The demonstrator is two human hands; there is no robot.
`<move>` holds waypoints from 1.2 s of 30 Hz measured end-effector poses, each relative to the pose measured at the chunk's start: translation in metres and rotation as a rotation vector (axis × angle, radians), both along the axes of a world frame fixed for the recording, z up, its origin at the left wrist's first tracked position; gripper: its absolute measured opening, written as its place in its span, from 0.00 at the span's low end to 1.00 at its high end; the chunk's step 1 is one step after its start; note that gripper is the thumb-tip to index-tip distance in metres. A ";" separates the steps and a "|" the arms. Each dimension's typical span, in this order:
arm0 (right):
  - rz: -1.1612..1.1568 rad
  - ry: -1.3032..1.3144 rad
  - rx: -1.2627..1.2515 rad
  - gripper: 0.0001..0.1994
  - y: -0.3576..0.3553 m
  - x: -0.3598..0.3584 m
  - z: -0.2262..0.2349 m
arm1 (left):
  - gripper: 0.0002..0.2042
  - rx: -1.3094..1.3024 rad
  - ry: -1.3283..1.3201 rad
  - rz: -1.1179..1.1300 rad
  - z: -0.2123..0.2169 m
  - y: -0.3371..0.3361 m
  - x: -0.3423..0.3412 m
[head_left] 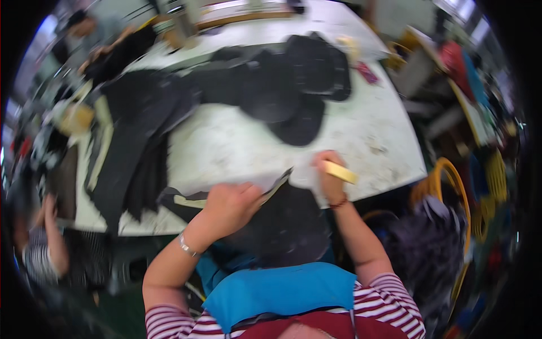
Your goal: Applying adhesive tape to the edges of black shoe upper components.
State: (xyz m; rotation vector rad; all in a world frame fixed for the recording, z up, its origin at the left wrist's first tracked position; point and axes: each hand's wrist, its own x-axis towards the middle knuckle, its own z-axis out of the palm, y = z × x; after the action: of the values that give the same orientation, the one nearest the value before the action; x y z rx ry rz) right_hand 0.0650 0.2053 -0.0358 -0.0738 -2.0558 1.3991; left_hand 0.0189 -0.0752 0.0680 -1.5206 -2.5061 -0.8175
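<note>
My left hand (pixel 232 206) is closed on the edge of a black, sheet-like piece (pixel 288 223). The piece hangs over the table's near edge toward my lap. A narrow cream strip (pixel 189 201) runs along its upper edge and passes under my left fingers. Right of it, my right hand (pixel 329 179) grips a yellow, bar-shaped tool (pixel 341 172), held just above the tabletop. Its working end is hidden by my fingers, and the picture is blurred, so I cannot tell its exact kind.
Rounded black pieces (pixel 271 85) overlap across the white table (pixel 361 130). A stack of long black sheets (pixel 132 130) lies at left. A red-pink item (pixel 367 73) sits far right. A yellow-framed basket (pixel 451 175) of dark scraps stands at right. Two other people work at left.
</note>
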 end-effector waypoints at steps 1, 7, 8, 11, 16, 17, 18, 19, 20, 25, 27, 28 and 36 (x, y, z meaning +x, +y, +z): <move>0.001 -0.016 -0.040 0.06 0.000 0.001 0.002 | 0.08 -0.026 0.045 0.085 0.016 -0.010 0.001; 0.115 -0.027 -0.122 0.08 -0.014 0.000 0.002 | 0.10 0.056 0.268 0.675 0.104 -0.074 -0.056; 0.118 -0.034 -0.124 0.08 -0.016 0.000 0.002 | 0.11 0.021 0.309 0.809 0.113 -0.091 -0.077; 0.124 -0.034 -0.115 0.08 -0.019 -0.001 0.004 | 0.15 -0.064 0.514 0.994 0.121 -0.159 -0.143; 0.131 -0.089 -0.069 0.07 -0.020 -0.002 0.001 | 0.12 -0.426 0.564 1.190 0.111 -0.230 -0.200; 0.126 -0.089 -0.071 0.07 -0.020 -0.003 0.001 | 0.12 -0.426 0.566 1.185 0.117 -0.231 -0.206; 0.105 -0.094 -0.025 0.07 -0.019 -0.002 0.001 | 0.12 -0.458 0.547 1.216 0.130 -0.219 -0.211; 0.093 -0.099 0.020 0.06 -0.019 -0.001 0.001 | 0.12 -0.495 0.528 1.253 0.141 -0.210 -0.213; 0.089 -0.104 0.021 0.06 -0.019 -0.001 0.002 | 0.11 -0.446 0.539 1.236 0.147 -0.206 -0.220; 0.095 -0.100 0.043 0.06 -0.024 -0.010 -0.002 | 0.23 -0.449 0.453 1.289 0.080 -0.220 -0.234; 0.103 -0.090 0.053 0.06 -0.026 -0.013 -0.002 | 0.29 -0.375 0.603 1.269 0.066 -0.224 -0.227; 0.105 -0.087 0.068 0.06 -0.026 -0.012 -0.002 | 0.29 -0.375 0.599 1.261 0.065 -0.216 -0.220; 0.102 -0.138 0.098 0.04 -0.029 -0.020 0.002 | 0.47 -0.657 0.444 0.840 0.030 -0.145 -0.145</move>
State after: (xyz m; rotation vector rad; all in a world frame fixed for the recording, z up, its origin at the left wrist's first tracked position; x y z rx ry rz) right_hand 0.0453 0.1766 -0.0341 -0.0256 -2.2671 1.3855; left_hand -0.1257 -0.2203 0.0983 -0.4641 -2.7351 0.4408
